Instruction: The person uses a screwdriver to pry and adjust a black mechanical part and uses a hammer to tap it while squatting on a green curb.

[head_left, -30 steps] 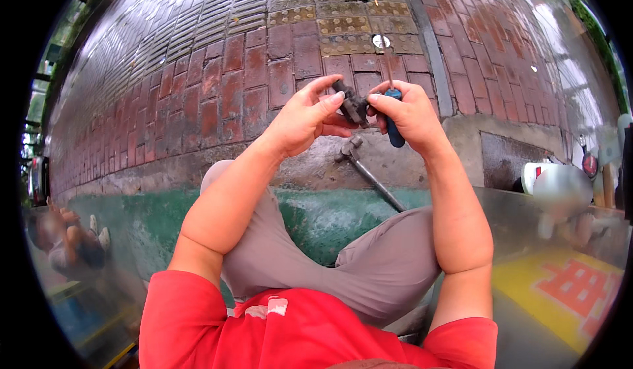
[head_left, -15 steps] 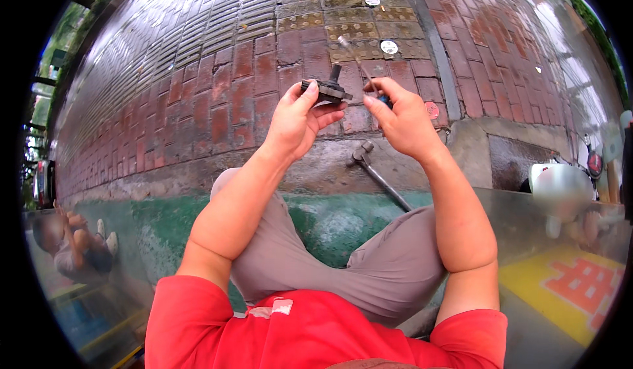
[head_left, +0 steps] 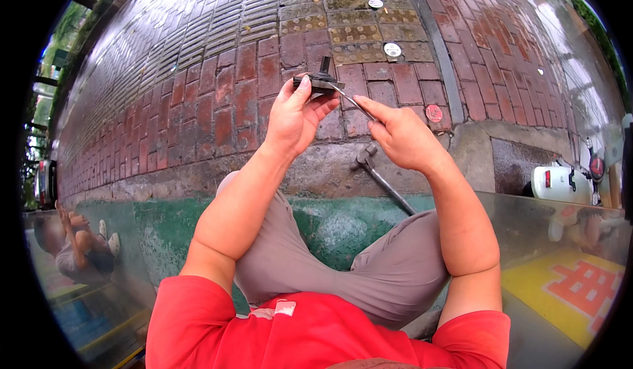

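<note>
steel screwdriver (head_left: 352, 100) now swung down to black part (head_left: 320, 84); left hand (head_left: 290, 122) pinching part, right hand (head_left: 403, 136) gripping screwdriver.

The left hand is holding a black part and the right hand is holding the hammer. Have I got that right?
Not quite: the right hand holds a screwdriver, not the hammer, which lies on the ground. The head view shows this. The left hand is indeed holding a black part.
</note>
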Demonstrator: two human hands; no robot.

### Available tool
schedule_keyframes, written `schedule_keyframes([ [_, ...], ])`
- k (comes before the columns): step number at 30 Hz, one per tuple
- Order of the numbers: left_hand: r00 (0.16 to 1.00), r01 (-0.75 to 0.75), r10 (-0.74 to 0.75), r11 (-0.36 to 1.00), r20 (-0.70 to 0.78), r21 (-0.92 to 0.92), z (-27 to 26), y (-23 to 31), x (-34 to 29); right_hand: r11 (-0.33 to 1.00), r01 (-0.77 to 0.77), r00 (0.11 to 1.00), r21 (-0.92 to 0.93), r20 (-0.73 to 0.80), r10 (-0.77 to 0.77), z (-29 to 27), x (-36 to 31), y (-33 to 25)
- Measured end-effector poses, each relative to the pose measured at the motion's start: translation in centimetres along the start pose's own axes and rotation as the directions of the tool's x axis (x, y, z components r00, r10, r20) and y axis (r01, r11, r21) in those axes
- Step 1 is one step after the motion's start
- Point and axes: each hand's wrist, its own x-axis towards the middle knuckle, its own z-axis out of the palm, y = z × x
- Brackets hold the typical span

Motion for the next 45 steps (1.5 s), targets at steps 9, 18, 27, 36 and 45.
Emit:
schedule_keyframes([
  [9,0.994,-0.086,0.097,0.982,-0.059,0.168,0.6,-0.3,-0.3,0.993,-0.042,0.999,-0.109,0.023,0.044,-0.2,0.0,-0.3],
  [18,0.969,-0.212,0.246,0.848,-0.006,0.486,-0.2,-1.1,-0.3,0.928,-0.038,0.999,-0.372,-0.001,0.041,1.2,-0.2,-0.2],
  [27,0.920,-0.336,0.389,0.703,0.057,0.627,-0.1,-1.4,-0.6,0.983,-0.088,0.995,-0.160,-0.066,0.078,3.2,-0.2,-1.1],
  [36,0.907,-0.351,0.421,0.777,-0.016,0.523,0.3,-2.3,0.5,0.808,-0.267,0.953,0.525,0.019,0.303,5.1,0.8,-2.3],
  [45,0.964,-0.247,0.258,0.958,-0.065,0.143,0.2,-2.1,0.5,0.601,-0.346,0.917,0.720,0.124,0.380,5.0,0.8,-2.9],
])
